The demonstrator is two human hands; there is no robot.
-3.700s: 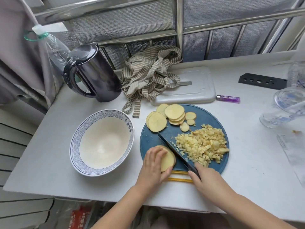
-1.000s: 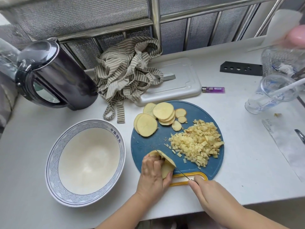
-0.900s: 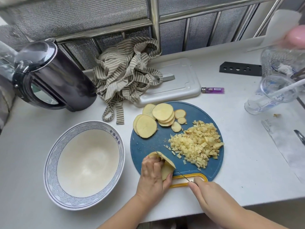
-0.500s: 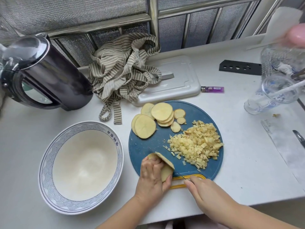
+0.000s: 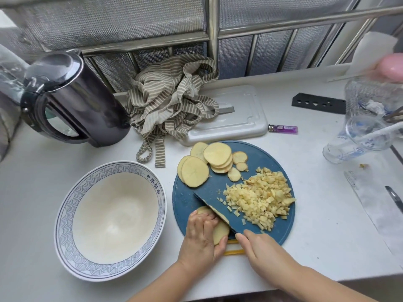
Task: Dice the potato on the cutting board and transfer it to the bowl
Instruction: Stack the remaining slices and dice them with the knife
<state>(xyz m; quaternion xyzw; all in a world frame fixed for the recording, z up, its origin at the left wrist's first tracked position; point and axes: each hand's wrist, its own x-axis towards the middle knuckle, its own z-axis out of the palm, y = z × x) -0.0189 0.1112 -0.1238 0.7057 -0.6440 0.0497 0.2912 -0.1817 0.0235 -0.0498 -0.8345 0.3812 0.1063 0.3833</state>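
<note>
- while the left hand [image 5: 201, 238] pins a potato piece [image 5: 221, 233] at the near edge of the cutting board [image 5: 189, 199], fingers curled over the top and thumb tucked against its near side, the blade sits right by the knuckles.
- right hand [image 5: 259, 247] is wrapped tight round the handle of the knife [image 5: 214, 211], the handle itself hidden inside the fist; the dark blade runs away and to the left, lying across the potato piece just beside the left fingertips.
- just right of the blade, a big heap of diced potato [image 5: 259, 199] covers the right half of the round blue board, with a few loose cubes scattered toward the knife.
- at the far side of the board, round slices [image 5: 218, 156] lie fanned and overlapping, uncut, small end pieces next to them.
- the board's yellow handle [image 5: 234, 250] pokes out at the near edge, between the two hands.
- left of the board and just beside it, the bowl [image 5: 65, 223] sits on the white counter [image 5: 32, 182], blue pattern round the rim, pale inside on full show.
- farther back, a dark kettle [image 5: 80, 101] stands at far left, a striped cloth [image 5: 172, 101] is bunched partly over a white tray [image 5: 235, 118], and a purple lighter [image 5: 282, 128] lies just right of that tray.
- far right, a clear glass [image 5: 357, 138], with a black strip [image 5: 318, 103] full of holes behind it.
</note>
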